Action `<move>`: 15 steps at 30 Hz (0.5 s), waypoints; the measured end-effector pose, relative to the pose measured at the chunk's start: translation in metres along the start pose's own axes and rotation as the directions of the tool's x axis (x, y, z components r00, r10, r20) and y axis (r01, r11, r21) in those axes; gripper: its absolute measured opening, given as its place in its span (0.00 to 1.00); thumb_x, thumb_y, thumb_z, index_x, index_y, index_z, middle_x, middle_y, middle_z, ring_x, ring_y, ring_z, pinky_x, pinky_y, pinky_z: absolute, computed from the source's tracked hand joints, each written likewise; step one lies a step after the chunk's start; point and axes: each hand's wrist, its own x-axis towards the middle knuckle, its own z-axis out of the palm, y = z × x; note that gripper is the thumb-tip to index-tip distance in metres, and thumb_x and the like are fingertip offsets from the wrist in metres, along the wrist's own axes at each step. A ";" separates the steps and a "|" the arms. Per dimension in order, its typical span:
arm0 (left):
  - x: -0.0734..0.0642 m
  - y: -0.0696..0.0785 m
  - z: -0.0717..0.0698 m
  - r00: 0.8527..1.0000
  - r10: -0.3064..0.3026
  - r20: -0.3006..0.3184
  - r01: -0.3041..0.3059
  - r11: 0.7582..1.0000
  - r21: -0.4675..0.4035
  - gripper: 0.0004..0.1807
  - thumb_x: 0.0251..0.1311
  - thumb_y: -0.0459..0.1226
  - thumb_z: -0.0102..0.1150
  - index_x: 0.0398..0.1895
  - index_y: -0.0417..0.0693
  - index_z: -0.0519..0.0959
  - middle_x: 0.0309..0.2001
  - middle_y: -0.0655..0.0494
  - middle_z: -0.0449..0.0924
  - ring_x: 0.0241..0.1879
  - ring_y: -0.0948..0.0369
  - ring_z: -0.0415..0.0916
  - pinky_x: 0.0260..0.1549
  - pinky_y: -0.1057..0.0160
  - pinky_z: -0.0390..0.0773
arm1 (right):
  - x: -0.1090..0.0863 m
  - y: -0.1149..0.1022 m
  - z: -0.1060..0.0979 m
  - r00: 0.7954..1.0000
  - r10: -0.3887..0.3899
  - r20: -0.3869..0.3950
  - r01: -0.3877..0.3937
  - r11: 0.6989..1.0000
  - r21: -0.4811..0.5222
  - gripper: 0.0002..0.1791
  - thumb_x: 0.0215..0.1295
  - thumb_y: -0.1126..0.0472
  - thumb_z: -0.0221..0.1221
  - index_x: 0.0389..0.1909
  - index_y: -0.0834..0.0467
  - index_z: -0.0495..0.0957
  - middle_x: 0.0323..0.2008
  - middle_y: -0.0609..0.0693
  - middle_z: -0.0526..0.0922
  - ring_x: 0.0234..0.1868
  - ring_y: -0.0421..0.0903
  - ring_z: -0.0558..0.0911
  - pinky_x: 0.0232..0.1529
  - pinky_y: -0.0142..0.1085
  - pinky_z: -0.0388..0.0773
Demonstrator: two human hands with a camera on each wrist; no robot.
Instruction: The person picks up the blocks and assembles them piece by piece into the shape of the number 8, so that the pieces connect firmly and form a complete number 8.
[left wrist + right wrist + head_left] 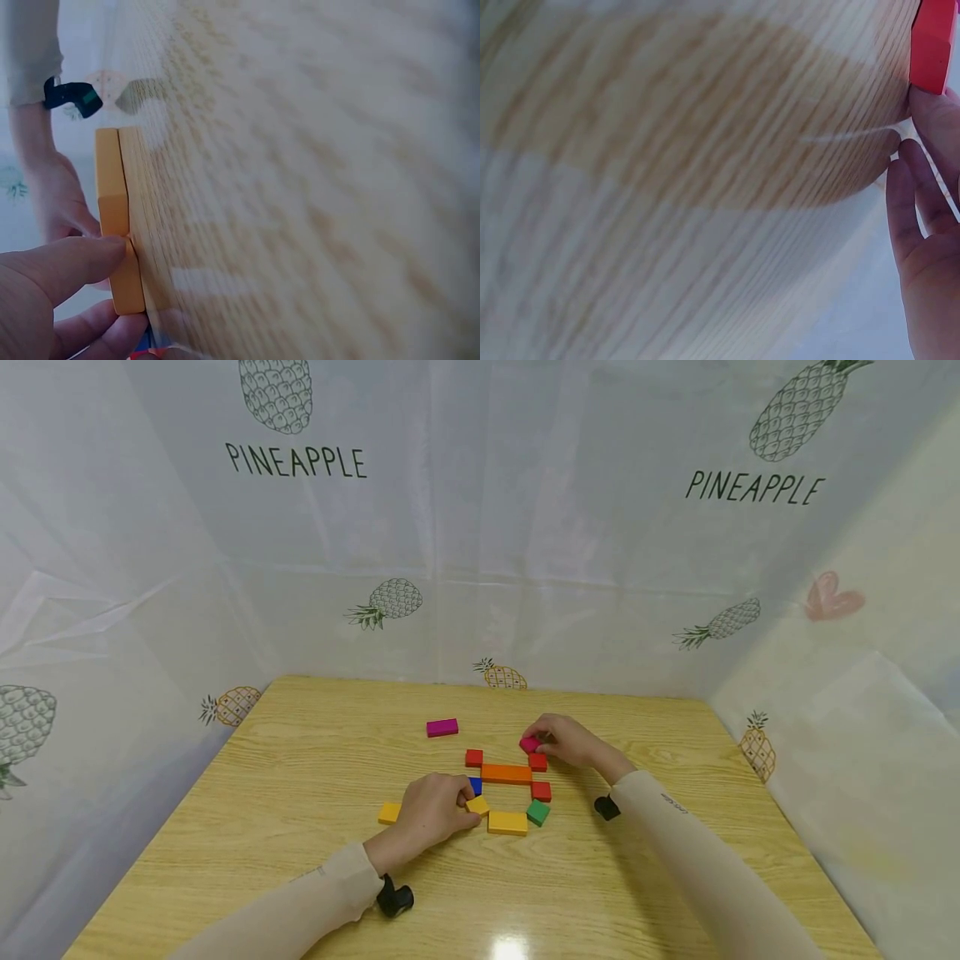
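My left hand pinches a small yellow block at the lower left corner of a ring of wooden blocks. In the left wrist view the thumb lies on this yellow block, beside a longer yellow block. At the ring's upper right, my right hand holds a magenta block between thumb and fingers, just behind a red block. In the right wrist view the thumb is close to a red block. A blue block is partly hidden by the left fingers.
An orange bar spans between red blocks, with a yellow bar and a green block nearer me. Another magenta block lies farther back. Left of the left hand, a yellow block is partly covered. Pineapple-printed cloth surrounds the wooden table.
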 end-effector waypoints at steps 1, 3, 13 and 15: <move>0.000 0.000 0.000 1.000 0.000 0.001 0.000 1.000 -0.001 0.15 0.52 0.46 0.84 0.32 0.52 0.86 0.25 0.66 0.78 0.24 0.68 0.69 0.25 0.66 0.70 | 0.000 0.000 0.000 1.000 0.001 0.000 -0.001 1.000 0.001 0.14 0.72 0.67 0.67 0.56 0.58 0.86 0.50 0.53 0.85 0.48 0.49 0.81 0.55 0.47 0.81; 0.000 -0.001 0.000 1.000 0.000 0.004 0.000 1.000 -0.004 0.15 0.52 0.46 0.84 0.32 0.52 0.86 0.25 0.66 0.78 0.24 0.68 0.69 0.25 0.66 0.70 | 0.000 0.000 0.000 1.000 0.001 -0.001 -0.001 1.000 0.001 0.14 0.72 0.67 0.67 0.56 0.59 0.86 0.50 0.53 0.85 0.48 0.49 0.81 0.54 0.47 0.81; 0.001 -0.002 0.001 1.000 -0.011 0.016 0.011 1.000 -0.006 0.15 0.52 0.47 0.84 0.32 0.52 0.86 0.27 0.65 0.81 0.25 0.69 0.71 0.26 0.66 0.72 | 0.000 0.000 0.000 1.000 0.012 0.003 -0.012 1.000 0.011 0.14 0.71 0.67 0.67 0.56 0.58 0.86 0.50 0.53 0.85 0.49 0.48 0.81 0.54 0.46 0.81; 0.001 -0.002 0.000 1.000 -0.012 0.016 0.012 1.000 -0.005 0.15 0.52 0.47 0.84 0.32 0.52 0.86 0.27 0.65 0.81 0.25 0.69 0.71 0.26 0.66 0.72 | 0.000 0.001 0.000 1.000 0.016 0.005 -0.016 1.000 0.012 0.14 0.72 0.67 0.67 0.56 0.58 0.86 0.50 0.52 0.85 0.49 0.48 0.81 0.55 0.46 0.81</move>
